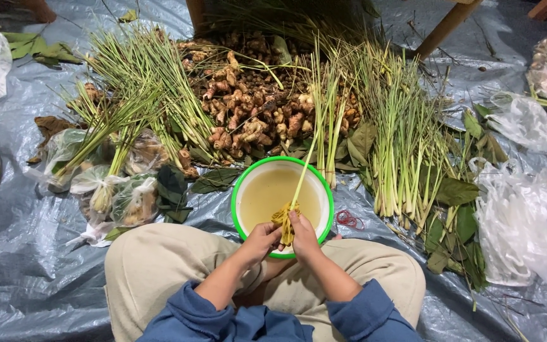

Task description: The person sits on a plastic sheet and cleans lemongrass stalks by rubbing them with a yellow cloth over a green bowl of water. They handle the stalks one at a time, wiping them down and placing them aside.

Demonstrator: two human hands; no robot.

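Green-rimmed bowl [245, 175] of cloudy water sits at six o'clock on the grey tarp [26, 266], just ahead of my knees. I see my left hand [260, 241] and right hand [302, 233] both closed around the root end of one lemongrass stalk [299, 183] over the bowl's near rim. Ginger pile [254, 107] lies at twelve, lemongrass bundles [400, 145] at ten and two, red rubber bands [348, 219] beside the bowl at three.

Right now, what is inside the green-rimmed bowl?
The green-rimmed bowl holds cloudy yellowish water. Both hands wash a lemongrass stalk over it. The bottom is hidden.
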